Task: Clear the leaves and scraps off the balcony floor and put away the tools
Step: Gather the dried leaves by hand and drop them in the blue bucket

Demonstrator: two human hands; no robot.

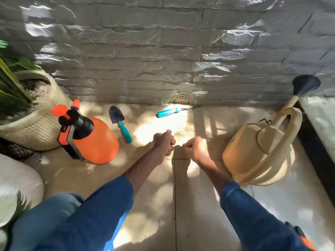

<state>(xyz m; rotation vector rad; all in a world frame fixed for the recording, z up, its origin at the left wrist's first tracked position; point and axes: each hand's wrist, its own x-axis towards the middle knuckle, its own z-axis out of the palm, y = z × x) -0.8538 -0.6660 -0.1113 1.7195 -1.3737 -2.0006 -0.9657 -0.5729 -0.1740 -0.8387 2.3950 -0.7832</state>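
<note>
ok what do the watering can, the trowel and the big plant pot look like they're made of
Watering can: beige plastic probably, smooth moulded matte shell.
Trowel: dark metal-looking blade, glossy teal plastic-looking handle.
Plant pot: cream, ribbed surface like woven fibre or textured ceramic; cannot tell which.

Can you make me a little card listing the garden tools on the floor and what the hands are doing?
sprayer: orange pressure sprayer, standing beside woven planter
trowel: flat on floor, teal handle
hand fork: flat, near drain
watering can: beige, far right
left hand: fingers curled, nothing seen inside
right hand: fingers curled, nothing seen inside
</note>
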